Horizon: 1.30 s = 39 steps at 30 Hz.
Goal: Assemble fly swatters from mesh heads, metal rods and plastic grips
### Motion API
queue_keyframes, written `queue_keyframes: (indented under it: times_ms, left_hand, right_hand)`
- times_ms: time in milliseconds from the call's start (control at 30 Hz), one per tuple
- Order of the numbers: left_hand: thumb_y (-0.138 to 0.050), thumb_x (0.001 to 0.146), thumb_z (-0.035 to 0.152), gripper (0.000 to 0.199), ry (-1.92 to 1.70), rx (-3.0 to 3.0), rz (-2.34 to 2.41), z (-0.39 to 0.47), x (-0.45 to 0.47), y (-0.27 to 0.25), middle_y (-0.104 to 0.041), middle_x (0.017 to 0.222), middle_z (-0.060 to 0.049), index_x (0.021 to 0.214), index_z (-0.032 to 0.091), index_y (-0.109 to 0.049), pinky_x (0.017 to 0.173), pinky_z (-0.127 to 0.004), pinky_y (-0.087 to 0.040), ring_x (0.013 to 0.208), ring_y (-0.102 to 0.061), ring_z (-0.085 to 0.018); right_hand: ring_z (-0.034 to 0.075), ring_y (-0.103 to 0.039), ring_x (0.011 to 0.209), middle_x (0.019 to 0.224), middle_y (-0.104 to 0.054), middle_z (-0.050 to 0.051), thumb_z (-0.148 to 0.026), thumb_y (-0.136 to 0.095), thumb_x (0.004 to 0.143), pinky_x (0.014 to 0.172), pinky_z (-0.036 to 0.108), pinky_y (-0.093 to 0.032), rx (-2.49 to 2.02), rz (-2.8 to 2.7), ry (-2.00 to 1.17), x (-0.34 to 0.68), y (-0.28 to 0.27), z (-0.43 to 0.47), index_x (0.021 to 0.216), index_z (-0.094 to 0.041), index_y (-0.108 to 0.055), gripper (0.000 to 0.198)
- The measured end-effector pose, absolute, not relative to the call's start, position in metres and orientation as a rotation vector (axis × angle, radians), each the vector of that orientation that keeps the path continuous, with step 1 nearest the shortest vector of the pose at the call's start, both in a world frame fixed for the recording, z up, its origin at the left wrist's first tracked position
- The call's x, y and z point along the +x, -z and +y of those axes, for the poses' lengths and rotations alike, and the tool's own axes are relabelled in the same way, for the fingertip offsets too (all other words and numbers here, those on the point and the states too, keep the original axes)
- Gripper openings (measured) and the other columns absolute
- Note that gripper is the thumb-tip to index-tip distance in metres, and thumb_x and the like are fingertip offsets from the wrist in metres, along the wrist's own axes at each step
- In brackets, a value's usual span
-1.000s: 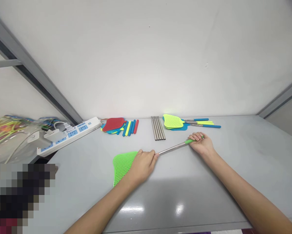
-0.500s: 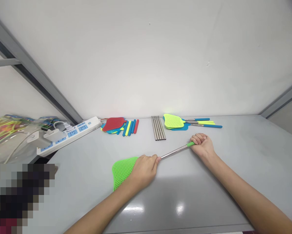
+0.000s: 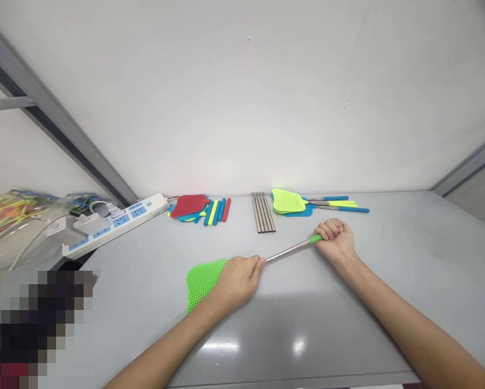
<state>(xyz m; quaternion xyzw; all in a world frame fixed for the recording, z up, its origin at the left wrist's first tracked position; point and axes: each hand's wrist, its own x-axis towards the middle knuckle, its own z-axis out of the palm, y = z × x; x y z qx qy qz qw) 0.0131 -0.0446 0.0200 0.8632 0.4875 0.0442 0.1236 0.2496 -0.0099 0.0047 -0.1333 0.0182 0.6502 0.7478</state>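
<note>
Across the front middle of the table I hold a green fly swatter (image 3: 205, 281) with a perforated head and a bare metal rod. My left hand (image 3: 240, 278) is closed around it where the head meets the rod, hiding that joint. My right hand (image 3: 334, 237) is wrapped round the green handle grip (image 3: 316, 238), so most of the grip is covered. Behind lie several metal rods (image 3: 263, 213) side by side. To their left are coloured handle grips (image 3: 217, 212) and a pile of swatter heads with a red one (image 3: 190, 206) on top.
Swatters with rods and grips, a yellow head (image 3: 288, 201) uppermost, lie at the back right by the wall. On the left are a white power strip (image 3: 120, 221) with plugs and a clear bag (image 3: 19, 227) of colourful items. A grey frame post (image 3: 64, 97) rises there.
Both hands keep their hold on the green fly swatter. They have shifted only very slightly, a few pixels up and to the left.
</note>
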Motion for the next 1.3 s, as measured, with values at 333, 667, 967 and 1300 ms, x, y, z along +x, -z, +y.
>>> queue_keyframes:
  times_ms: [333, 667, 967, 1300]
  left_hand:
    - [-0.011, 0.087, 0.037, 0.048, -0.108, 2.472, 1.425, -0.044, 0.012, -0.022, -0.054, 0.058, -0.001, 0.068, 0.018, -0.051, 0.050, -0.025, -0.026, 0.055, -0.049, -0.015]
    - [-0.011, 0.087, 0.036, 0.048, -0.067, 2.462, 1.434, -0.043, 0.012, -0.025, -0.054, 0.058, -0.002, 0.068, 0.018, -0.051, 0.050, -0.025, -0.027, 0.057, -0.050, -0.015]
    - [-0.011, 0.087, 0.036, 0.048, -0.092, 2.490, 1.426, -0.043, 0.011, -0.022, -0.054, 0.057, -0.002, 0.066, 0.019, -0.050, 0.050, -0.026, -0.026, 0.056, -0.050, -0.016]
    - [-0.011, 0.087, 0.037, 0.049, -0.070, 2.462, 1.427, -0.043, 0.012, -0.025, -0.054, 0.059, -0.002, 0.068, 0.018, -0.052, 0.051, -0.026, -0.027, 0.059, -0.052, -0.016]
  right_hand:
    - [0.009, -0.012, 0.033, 0.040, -0.007, -0.007, -0.014, -0.037, 0.071, 0.031, 0.022, -0.021, -0.179, -0.021, -1.501, 0.249, 0.006, -0.008, 0.046, -0.018, -0.016, 0.034]
    - [0.008, -0.014, 0.033, 0.040, -0.009, -0.007, -0.011, -0.037, 0.068, 0.032, 0.021, -0.025, -0.178, -0.052, -1.495, 0.243, 0.013, -0.010, 0.047, -0.019, -0.014, 0.032]
    - [0.008, -0.015, 0.033, 0.040, -0.009, -0.007, -0.012, -0.038, 0.066, 0.032, 0.021, -0.026, -0.187, -0.054, -1.508, 0.237, 0.016, -0.011, 0.047, -0.019, -0.015, 0.031]
    - [0.008, -0.014, 0.034, 0.040, -0.009, -0.007, -0.012, -0.038, 0.068, 0.033, 0.021, -0.025, -0.204, -0.040, -1.526, 0.234, 0.014, -0.014, 0.047, -0.018, -0.014, 0.033]
